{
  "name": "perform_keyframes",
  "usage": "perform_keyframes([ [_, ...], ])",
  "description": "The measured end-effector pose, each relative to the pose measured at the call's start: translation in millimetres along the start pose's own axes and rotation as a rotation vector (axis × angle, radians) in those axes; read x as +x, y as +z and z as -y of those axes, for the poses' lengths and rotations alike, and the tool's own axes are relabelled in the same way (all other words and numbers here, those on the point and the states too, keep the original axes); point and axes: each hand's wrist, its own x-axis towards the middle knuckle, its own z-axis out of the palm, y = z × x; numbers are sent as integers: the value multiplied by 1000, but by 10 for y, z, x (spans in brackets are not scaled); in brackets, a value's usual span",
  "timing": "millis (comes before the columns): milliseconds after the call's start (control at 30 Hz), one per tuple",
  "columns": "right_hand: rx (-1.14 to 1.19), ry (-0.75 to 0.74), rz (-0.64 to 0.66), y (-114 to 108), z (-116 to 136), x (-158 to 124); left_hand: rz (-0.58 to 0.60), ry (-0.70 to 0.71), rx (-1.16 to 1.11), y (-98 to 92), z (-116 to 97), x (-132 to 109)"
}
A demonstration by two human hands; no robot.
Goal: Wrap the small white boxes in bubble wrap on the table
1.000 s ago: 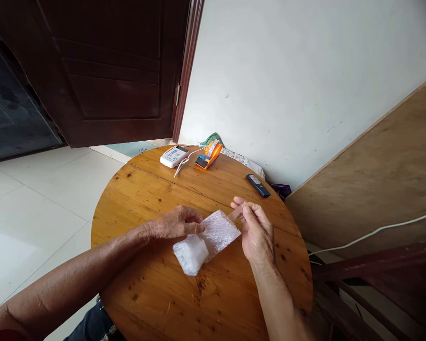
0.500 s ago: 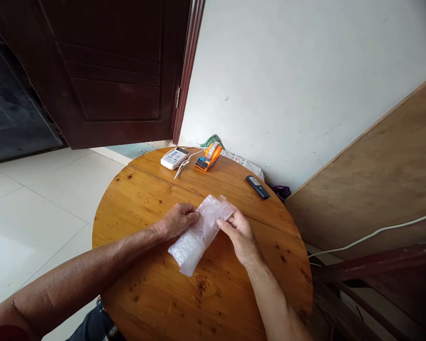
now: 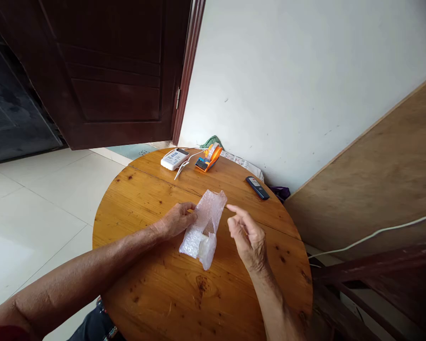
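Observation:
A crumpled, see-through piece of bubble wrap (image 3: 208, 214) is over the middle of the round wooden table (image 3: 145, 279). My left hand (image 3: 177, 220) pinches its left edge between thumb and fingers. To its right, my right hand (image 3: 247, 237) is apart from the wrap, index finger stretched toward it and the other fingers curled, with nothing in the grasp. The lower part of the wrap looks folded, with a gap showing near its right side. Whether anything lies inside it I cannot tell.
Toward the table's far edge are a white boxy device (image 3: 174, 159) with a white cord, and an orange tape dispenser (image 3: 209, 157). A dark remote control (image 3: 257, 187) lies at the back right. Beyond stand a wall (image 3: 287, 85) and a brown door (image 3: 117, 76).
My right hand has let go of the bubble wrap and drawn back to the right. The wrap has turned more upright in view, while my left hand keeps its grip.

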Motion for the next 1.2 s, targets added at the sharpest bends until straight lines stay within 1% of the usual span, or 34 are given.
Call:
perform_keyframes([
  [67, -85, -136, 207, -35, 134, -29, -21, 7, 4, 12, -17, -13],
  [100, -143, -195, 286, -42, 175, -35, -36, 1, 20, 15, -25, -17],
  [167, -270, -249, 373, -48, 195, -32, -63, -31, 50, 10, -35, -18],
  [200, -325, -233, 377, -51, 175, -24, -75, -46, 60, 0, -42, -15],
  [267, -407, -137, 325, -59, 99, -4, -109, -35, 104, -39, -65, -9],
  [367, -471, 2, 256, -64, -26, 17, -200, 102, 285, -117, -143, -26],
  [433, -492, 18, 265, -50, -74, 18, -256, 198, 436, -150, -205, -62],
  [500, -484, 5, 271, -27, -97, 11, -269, 232, 591, -156, -246, -101],
  [600, -454, 23, 230, -6, -123, 3, -223, 207, 735, -155, -249, -119],
  [667, -459, 77, 200, -11, -151, 7, -199, 167, 709, -181, -226, -93],
  [733, -493, 139, 203, -25, -178, 19, -221, 133, 658, -233, -204, -51],
  [800, -549, 190, 234, -42, -191, 36, -289, 127, 676, -291, -195, -11],
  [900, -608, 259, 300, -60, -174, 56, -416, 170, 825, -352, -210, 15],
  [933, -610, 276, 319, -65, -162, 59, -462, 204, 874, -359, -223, 9],
  [1000, -596, 296, 346, -73, -138, 60, -517, 344, 941, -350, -256, -26],
  [1033, -587, 299, 356, -76, -130, 59, -494, 442, 962, -334, -275, -56],
  [1067, -581, 300, 365, -79, -125, 56, -432, 539, 981, -312, -293, -90],
  [1100, -577, 299, 373, -81, -123, 54, -336, 620, 1003, -285, -311, -128],
  [1133, -571, 296, 378, -83, -126, 52, -219, 673, 1031, -255, -328, -166],
  [1167, -563, 291, 377, -84, -131, 51, -118, 693, 1063, -227, -346, -201],
  [1200, -551, 285, 373, -84, -139, 50, -42, 693, 1090, -203, -364, -232],
])
